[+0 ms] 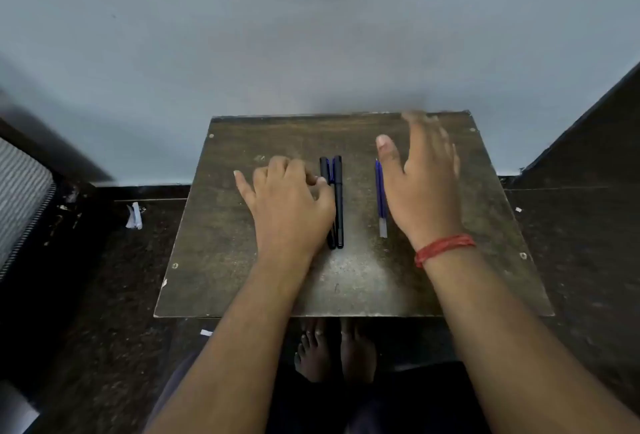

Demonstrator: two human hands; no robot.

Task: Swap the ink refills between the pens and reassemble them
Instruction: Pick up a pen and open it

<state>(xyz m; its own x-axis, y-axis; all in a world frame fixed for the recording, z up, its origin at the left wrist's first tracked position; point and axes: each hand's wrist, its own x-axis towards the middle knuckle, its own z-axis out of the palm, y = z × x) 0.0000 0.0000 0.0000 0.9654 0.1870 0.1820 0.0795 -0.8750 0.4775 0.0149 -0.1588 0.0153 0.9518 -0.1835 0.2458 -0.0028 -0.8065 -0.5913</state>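
Resting by two black pens [337, 201], left hand [291, 205]; right hand [420, 187] beside refills [381, 201].

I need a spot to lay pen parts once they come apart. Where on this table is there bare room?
The near strip of the table between the forearms is bare, as is the far strip toward the wall. The middle is crowded: the left hand by the two black pens, and the blue refills beside the right hand.

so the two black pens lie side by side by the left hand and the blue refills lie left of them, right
Not quite. The head view shows the blue refills lying right of the two black pens, beside the right hand. The pens do lie side by side by the left hand.
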